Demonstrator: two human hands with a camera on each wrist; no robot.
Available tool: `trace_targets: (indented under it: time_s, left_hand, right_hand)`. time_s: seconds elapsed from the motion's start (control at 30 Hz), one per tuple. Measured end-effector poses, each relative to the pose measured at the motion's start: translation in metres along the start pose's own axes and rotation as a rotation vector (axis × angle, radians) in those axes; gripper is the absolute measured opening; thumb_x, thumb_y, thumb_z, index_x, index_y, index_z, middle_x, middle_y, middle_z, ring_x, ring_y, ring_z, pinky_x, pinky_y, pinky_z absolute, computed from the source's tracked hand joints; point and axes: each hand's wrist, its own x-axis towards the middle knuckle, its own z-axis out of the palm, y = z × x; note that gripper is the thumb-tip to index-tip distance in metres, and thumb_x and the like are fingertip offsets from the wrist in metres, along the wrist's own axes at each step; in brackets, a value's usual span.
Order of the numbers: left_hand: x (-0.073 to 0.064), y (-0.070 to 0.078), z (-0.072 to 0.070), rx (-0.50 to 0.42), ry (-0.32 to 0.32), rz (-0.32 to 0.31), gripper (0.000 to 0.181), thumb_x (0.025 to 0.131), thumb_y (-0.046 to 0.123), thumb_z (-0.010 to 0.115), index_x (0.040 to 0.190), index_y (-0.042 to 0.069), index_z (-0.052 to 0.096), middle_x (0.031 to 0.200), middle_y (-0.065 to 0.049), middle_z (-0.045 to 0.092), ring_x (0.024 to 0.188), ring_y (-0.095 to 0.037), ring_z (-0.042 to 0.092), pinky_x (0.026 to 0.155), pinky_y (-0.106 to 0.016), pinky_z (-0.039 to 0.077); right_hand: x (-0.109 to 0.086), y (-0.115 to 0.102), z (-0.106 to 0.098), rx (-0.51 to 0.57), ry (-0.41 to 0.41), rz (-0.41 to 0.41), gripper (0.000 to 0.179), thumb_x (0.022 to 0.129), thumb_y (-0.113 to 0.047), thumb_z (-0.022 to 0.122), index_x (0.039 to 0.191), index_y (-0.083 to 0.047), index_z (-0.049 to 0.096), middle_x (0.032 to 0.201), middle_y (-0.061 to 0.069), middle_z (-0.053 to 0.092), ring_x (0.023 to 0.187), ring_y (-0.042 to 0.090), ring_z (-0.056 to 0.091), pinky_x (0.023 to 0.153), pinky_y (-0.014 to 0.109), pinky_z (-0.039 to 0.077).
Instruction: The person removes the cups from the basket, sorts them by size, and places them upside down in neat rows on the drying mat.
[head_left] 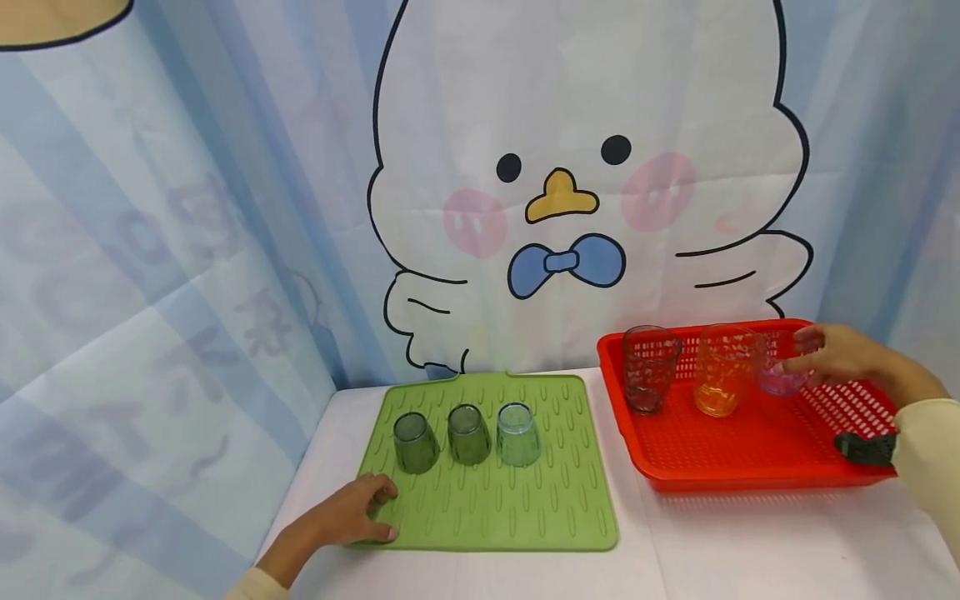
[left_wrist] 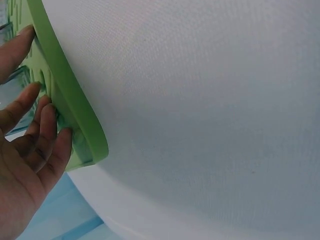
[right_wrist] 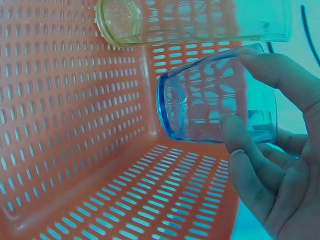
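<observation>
My right hand (head_left: 843, 354) reaches into the back right of the red basket (head_left: 757, 481). Its thumb and fingers grip a small clear drinking glass (right_wrist: 205, 102), which looks bluish in the right wrist view and purple from above. A tall yellow-orange glass (head_left: 720, 375) stands just left of it, and a tall dark-tinted glass (head_left: 649, 371) is farther left. My left hand (head_left: 356, 512) lies at the left edge of a green drying mat (head_left: 555, 512), thumb and fingers apart and loosely bent. In the left wrist view its fingertips (left_wrist: 64, 137) are at the mat's rim.
Three tumblers stand upside down in a row on the mat: a dark one (head_left: 416, 443), a grey-green one (head_left: 469, 435) and a clear blue-rimmed one (head_left: 518, 435). A dark object (head_left: 866, 448) of unclear kind shows by the basket's right side. A printed curtain (head_left: 562, 317) hangs behind.
</observation>
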Motion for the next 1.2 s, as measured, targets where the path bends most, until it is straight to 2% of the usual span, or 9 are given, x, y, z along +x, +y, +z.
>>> trace_targets:
  time_s: [0.23,0.6,0.9,1.0,1.13,1.2]
  left_hand:
    - [0.001,-0.003,0.000,-0.009,0.001,0.006,0.049,0.083,0.029,0.083,0.118,0.004,0.060,0.109,-0.008,0.060,0.100,-0.024,0.057,0.082,-0.038,0.051]
    - [-0.001,-0.004,-0.001,-0.031,0.030,0.033,0.046,0.085,0.029,0.081,0.117,0.002,0.062,0.106,-0.008,0.063,0.095,-0.023,0.061,0.079,-0.036,0.053]
    - [-0.005,0.005,-0.007,-0.030,0.090,0.089,0.041,0.089,0.029,0.077,0.117,0.002,0.063,0.101,-0.005,0.065,0.087,-0.017,0.062,0.076,-0.031,0.054]
    - [-0.006,0.014,-0.008,-0.059,0.100,0.104,0.039,0.091,0.028,0.075,0.116,0.002,0.064,0.100,-0.005,0.065,0.087,-0.013,0.060,0.076,-0.031,0.053]
    - [-0.004,0.030,-0.009,-0.101,0.107,0.127,0.038,0.094,0.030,0.072,0.118,0.001,0.064,0.102,-0.008,0.065,0.087,-0.006,0.058,0.076,-0.029,0.053]
    - [-0.003,0.039,-0.008,-0.108,0.114,0.141,0.038,0.095,0.031,0.070,0.119,0.002,0.065,0.103,-0.009,0.065,0.087,-0.004,0.059,0.076,-0.028,0.053]
  right_hand:
    - [-0.014,-0.007,-0.007,0.020,0.046,-0.016,0.084,0.097,-0.032,0.066,0.138,0.027,0.023,0.129,0.052,0.038,0.077,0.026,0.069,0.069,0.035,0.061]
    - [-0.037,-0.016,-0.015,-0.025,0.182,0.048,0.093,0.092,-0.041,0.072,0.139,0.023,0.022,0.131,0.049,0.034,0.076,0.025,0.068,0.072,0.047,0.061]
    - [-0.066,-0.040,-0.014,-0.028,0.269,0.037,0.091,0.093,-0.039,0.070,0.144,0.017,0.019,0.136,0.046,0.030,0.077,0.028,0.068,0.073,0.054,0.060]
    - [-0.074,-0.050,-0.010,-0.019,0.301,0.018,0.091,0.092,-0.039,0.072,0.146,0.014,0.021,0.138,0.044,0.030,0.086,0.041,0.066,0.070,0.054,0.060]
    - [-0.084,-0.066,-0.001,-0.003,0.334,-0.034,0.092,0.088,-0.040,0.076,0.148,0.008,0.026,0.140,0.041,0.034,0.113,0.061,0.046,0.070,0.058,0.059]
    - [-0.090,-0.076,0.003,0.010,0.337,-0.062,0.091,0.087,-0.039,0.077,0.149,0.006,0.027,0.141,0.039,0.036,0.115,0.062,0.047,0.068,0.056,0.059]
